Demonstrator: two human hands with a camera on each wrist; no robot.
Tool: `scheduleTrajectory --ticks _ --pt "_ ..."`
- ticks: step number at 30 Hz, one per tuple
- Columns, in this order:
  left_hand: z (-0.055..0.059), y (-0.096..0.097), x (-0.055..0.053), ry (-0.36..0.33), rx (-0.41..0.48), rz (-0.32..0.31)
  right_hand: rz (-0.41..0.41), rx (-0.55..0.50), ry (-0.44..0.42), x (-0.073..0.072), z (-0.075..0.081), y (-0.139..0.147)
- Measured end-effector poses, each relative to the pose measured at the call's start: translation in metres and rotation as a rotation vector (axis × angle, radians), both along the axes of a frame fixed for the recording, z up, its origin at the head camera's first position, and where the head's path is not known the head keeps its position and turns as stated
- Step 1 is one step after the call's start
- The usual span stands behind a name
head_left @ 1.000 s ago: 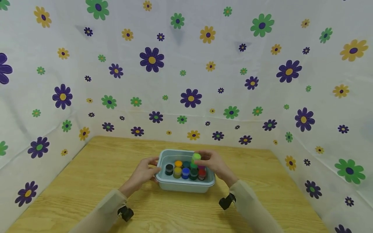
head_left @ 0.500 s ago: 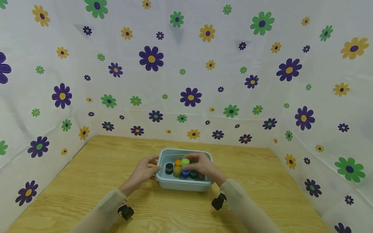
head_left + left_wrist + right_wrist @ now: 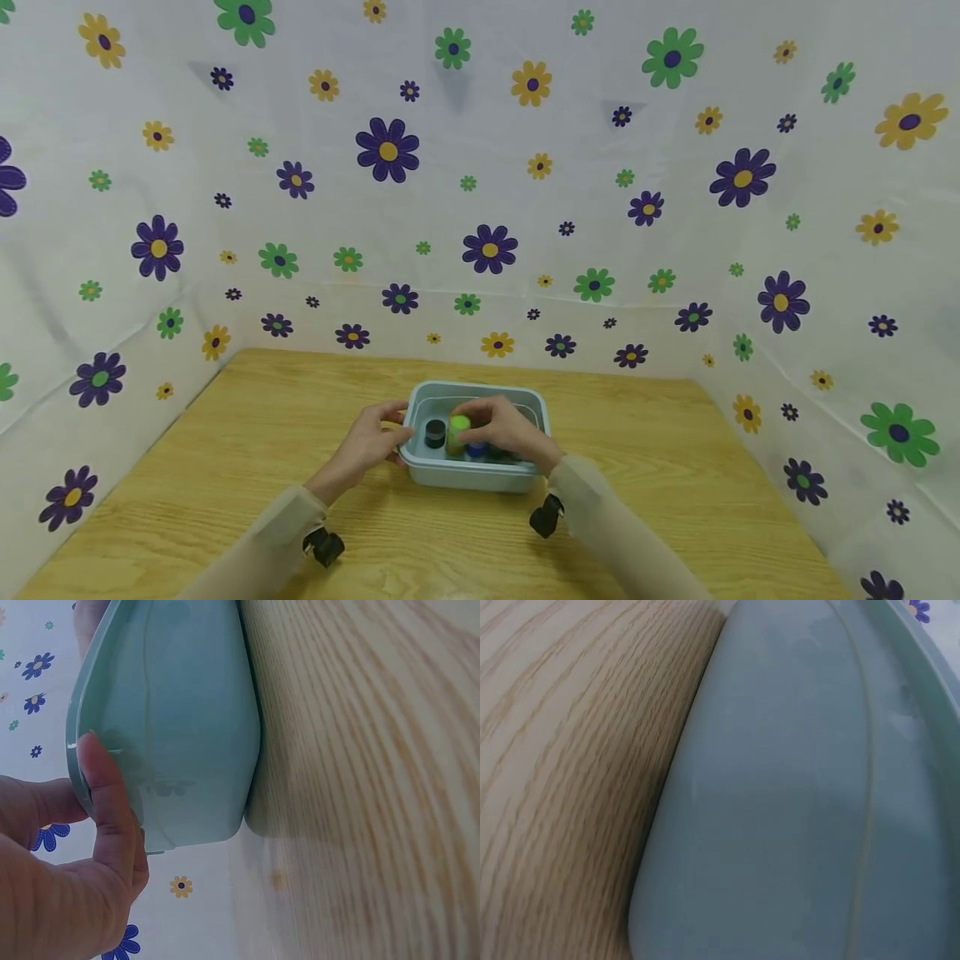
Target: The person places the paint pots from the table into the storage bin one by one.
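A light blue plastic tub (image 3: 472,479) stands on the table with small lidded paint pots inside. My left hand (image 3: 363,439) grips its left rim; in the left wrist view, fingers (image 3: 109,799) press the outer wall. My right hand (image 3: 506,425) reaches into the tub and pinches a paint pot with a light green lid (image 3: 460,422). The held pot overlaps a yellow pot (image 3: 453,447) below it. A black pot (image 3: 435,432) stands to the left and a blue pot (image 3: 477,450) to the right. The right hand hides most other pots. The right wrist view shows only the tub's outer wall (image 3: 765,787).
The tub rests on a wood-grain table (image 3: 300,400), with bare wood around it. A white flower-print cloth (image 3: 450,208) hangs behind and on both sides. Each wrist wears a small black camera, such as the right one (image 3: 547,517).
My right hand has carried the green-lidded pot leftward inside the tub, from over the right-hand pots to over the yellow one. The left hand keeps its grip on the rim.
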State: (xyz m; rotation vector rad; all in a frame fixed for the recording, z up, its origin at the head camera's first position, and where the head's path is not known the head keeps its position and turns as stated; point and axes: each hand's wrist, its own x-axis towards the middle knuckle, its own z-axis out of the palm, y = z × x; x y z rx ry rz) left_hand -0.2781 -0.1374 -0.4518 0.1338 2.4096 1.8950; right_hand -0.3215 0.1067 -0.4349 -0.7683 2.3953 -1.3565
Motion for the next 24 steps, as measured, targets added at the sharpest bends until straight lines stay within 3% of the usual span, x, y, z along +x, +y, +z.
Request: scheduleTrajectory --ticks 6,24 --pt "0.001 -0.001 0.001 -0.004 -0.001 -0.003 0.025 0.042 0.066 -0.001 0.0 -0.008" --pt "0.0 0.001 0.0 -0.006 0.015 -0.003 0.049 0.174 0.107 -0.002 -0.001 -0.04"
